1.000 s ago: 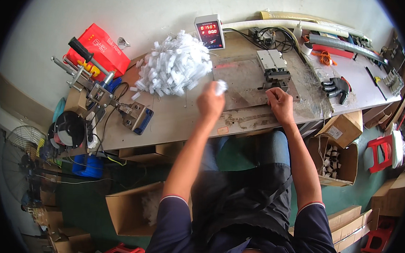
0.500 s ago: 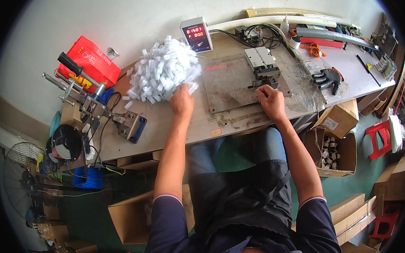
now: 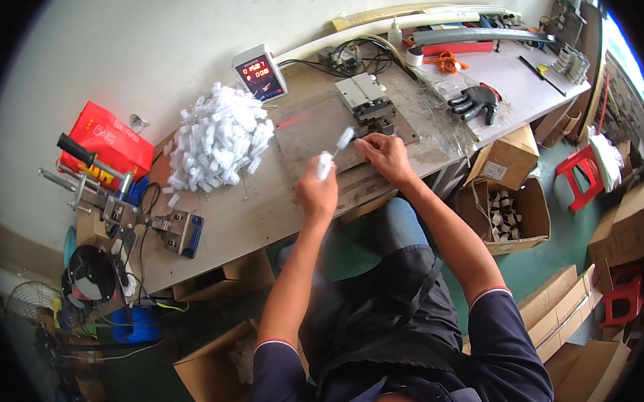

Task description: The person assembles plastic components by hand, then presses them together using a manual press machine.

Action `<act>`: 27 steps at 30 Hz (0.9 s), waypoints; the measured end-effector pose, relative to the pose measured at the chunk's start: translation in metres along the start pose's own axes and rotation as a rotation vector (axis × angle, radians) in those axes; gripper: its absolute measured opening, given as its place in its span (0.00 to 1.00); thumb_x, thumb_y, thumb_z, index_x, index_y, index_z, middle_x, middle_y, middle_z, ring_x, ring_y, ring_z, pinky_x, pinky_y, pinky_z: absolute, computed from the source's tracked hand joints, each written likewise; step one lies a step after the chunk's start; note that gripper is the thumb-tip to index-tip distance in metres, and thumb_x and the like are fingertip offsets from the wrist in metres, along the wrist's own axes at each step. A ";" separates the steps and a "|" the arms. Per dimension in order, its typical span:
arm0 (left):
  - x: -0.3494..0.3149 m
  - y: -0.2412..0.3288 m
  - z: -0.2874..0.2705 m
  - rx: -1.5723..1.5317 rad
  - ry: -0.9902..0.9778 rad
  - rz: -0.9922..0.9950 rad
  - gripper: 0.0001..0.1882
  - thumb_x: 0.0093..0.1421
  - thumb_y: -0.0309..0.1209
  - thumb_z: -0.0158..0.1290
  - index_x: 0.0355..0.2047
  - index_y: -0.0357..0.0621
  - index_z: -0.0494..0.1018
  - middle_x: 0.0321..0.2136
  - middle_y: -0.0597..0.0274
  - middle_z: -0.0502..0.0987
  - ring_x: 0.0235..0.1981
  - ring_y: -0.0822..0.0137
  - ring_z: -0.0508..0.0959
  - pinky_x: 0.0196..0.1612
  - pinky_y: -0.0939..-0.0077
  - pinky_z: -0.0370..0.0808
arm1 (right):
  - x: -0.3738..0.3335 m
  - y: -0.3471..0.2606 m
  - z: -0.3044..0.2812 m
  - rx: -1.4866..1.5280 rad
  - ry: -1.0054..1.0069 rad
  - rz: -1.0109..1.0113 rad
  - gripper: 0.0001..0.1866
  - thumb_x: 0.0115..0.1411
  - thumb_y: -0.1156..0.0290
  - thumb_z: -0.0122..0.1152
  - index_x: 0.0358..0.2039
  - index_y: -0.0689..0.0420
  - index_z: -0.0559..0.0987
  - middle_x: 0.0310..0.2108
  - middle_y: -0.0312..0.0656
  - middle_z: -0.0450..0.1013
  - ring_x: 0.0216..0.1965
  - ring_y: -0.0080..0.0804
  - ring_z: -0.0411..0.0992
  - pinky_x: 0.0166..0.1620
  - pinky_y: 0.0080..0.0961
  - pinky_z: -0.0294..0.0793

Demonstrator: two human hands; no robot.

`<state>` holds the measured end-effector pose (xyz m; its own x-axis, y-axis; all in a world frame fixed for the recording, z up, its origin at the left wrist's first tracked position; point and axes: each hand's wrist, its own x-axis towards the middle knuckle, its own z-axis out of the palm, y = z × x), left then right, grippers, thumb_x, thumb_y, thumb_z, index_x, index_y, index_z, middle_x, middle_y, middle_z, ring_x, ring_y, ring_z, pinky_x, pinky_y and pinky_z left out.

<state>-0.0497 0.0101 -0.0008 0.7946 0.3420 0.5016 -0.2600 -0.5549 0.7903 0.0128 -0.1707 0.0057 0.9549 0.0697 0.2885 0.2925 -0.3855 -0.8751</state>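
My left hand [image 3: 316, 193] is closed on a small white ribbed plastic piece [image 3: 324, 165] that sticks up from its fingertips. A thin line seems to run from it to a second whitish piece [image 3: 346, 138], slightly blurred, close to my right fingertips. My right hand [image 3: 384, 158] is pinched just in front of the metal press fixture [image 3: 374, 116]; whatever its fingers hold is hidden. The fixture stands on a flat metal plate [image 3: 303, 138]. Left of my hands lies a big heap of similar white pieces [image 3: 219, 141].
Behind the heap stands a counter box with a lit red display [image 3: 260, 74]. A lever clamp tool [image 3: 129, 202] and a red box [image 3: 110, 142] are at the left. A black glove [image 3: 476, 102] lies right. Cardboard boxes [image 3: 510, 218] sit on the floor beside the bench.
My left hand has moved right, away from the heap, toward my right hand, with a white plastic piece in it. My right hand stays near the fixture. The whole view has shifted.
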 end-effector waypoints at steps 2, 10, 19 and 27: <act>-0.008 0.021 0.008 0.055 -0.045 0.044 0.08 0.62 0.26 0.60 0.42 0.45 0.80 0.33 0.51 0.84 0.35 0.51 0.85 0.41 0.61 0.79 | -0.002 -0.002 0.005 0.148 -0.043 0.074 0.21 0.60 0.54 0.68 0.34 0.63 0.86 0.21 0.43 0.78 0.25 0.29 0.76 0.35 0.33 0.77; -0.027 0.028 0.028 -0.061 -0.120 0.173 0.13 0.57 0.21 0.59 0.43 0.44 0.79 0.34 0.48 0.82 0.36 0.45 0.84 0.41 0.57 0.79 | -0.007 0.006 0.016 0.197 0.028 0.241 0.17 0.58 0.61 0.68 0.30 0.66 0.85 0.21 0.42 0.79 0.24 0.23 0.74 0.31 0.29 0.76; 0.028 0.009 0.021 0.037 0.010 0.256 0.10 0.60 0.30 0.63 0.42 0.44 0.79 0.33 0.49 0.83 0.36 0.48 0.84 0.40 0.58 0.79 | -0.006 0.007 -0.022 -0.233 0.017 0.190 0.12 0.55 0.62 0.65 0.27 0.59 0.85 0.23 0.50 0.80 0.28 0.45 0.81 0.37 0.40 0.79; 0.035 -0.020 0.023 0.058 0.034 0.056 0.08 0.61 0.32 0.63 0.38 0.44 0.79 0.29 0.50 0.82 0.31 0.49 0.84 0.37 0.58 0.78 | 0.003 -0.001 -0.013 -0.353 0.127 0.219 0.12 0.55 0.62 0.62 0.26 0.58 0.84 0.27 0.54 0.80 0.35 0.56 0.79 0.41 0.47 0.78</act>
<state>-0.0045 0.0161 -0.0074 0.7603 0.3344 0.5568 -0.2701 -0.6168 0.7393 0.0144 -0.1818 0.0118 0.9723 -0.1542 0.1756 0.0273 -0.6712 -0.7408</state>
